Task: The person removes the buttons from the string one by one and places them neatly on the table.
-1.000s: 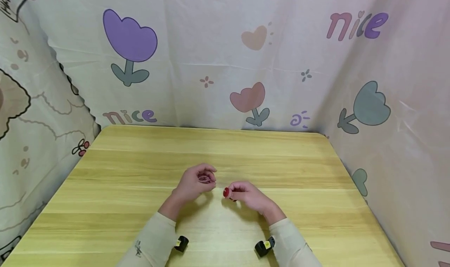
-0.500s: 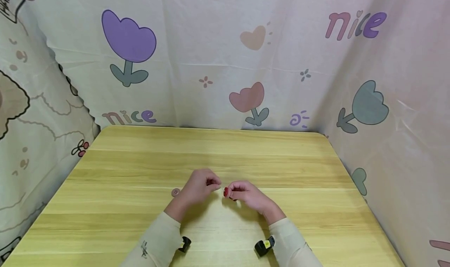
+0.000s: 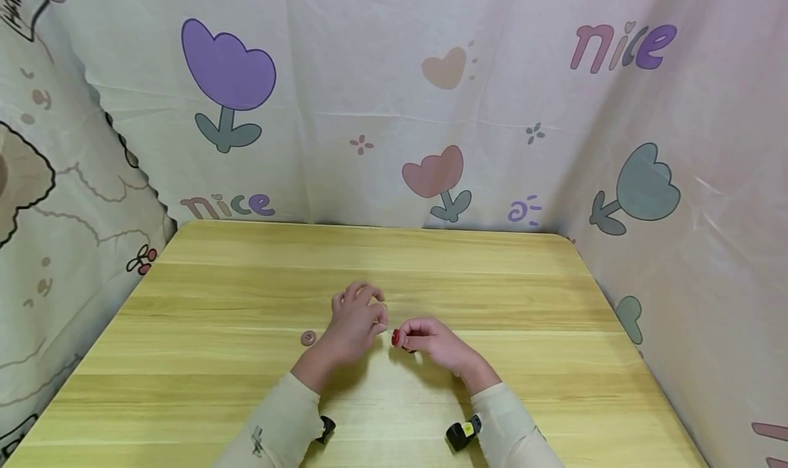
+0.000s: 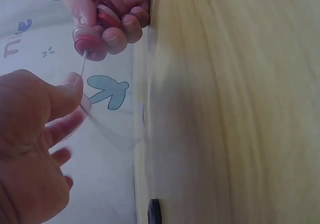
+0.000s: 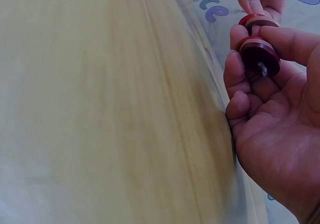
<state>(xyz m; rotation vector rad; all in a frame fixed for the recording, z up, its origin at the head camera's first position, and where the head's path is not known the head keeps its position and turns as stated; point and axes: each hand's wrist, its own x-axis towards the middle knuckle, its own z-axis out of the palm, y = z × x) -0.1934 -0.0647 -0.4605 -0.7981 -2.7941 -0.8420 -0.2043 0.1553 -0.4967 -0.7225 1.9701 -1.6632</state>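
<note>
My right hand [image 3: 438, 345] [image 5: 280, 114] grips several buttons threaded on a white string, in red, pale and dark red. The outermost red button [image 3: 396, 337] [image 4: 91, 47] faces my left hand, and the string [image 4: 84, 63] comes out of its middle. My left hand [image 3: 353, 328] [image 4: 35, 129] pinches that string between thumb and forefinger, close to the red button, its other fingers spread apart. At the other end of the row, in the right wrist view, a dark red button [image 5: 260, 58] shows a knotted bit of string.
A brown button [image 3: 308, 338] lies on the wooden table [image 3: 246, 304], left of my left hand. Patterned cloth [image 3: 345, 78] hangs behind the table and along both sides. Black wrist cameras sit near both sleeves, the right one [image 3: 462, 432] beside its cuff.
My left hand has moved right toward the red button and now pinches the string, its other fingers lifted. The brown button has come into view. The right hand stays put.
</note>
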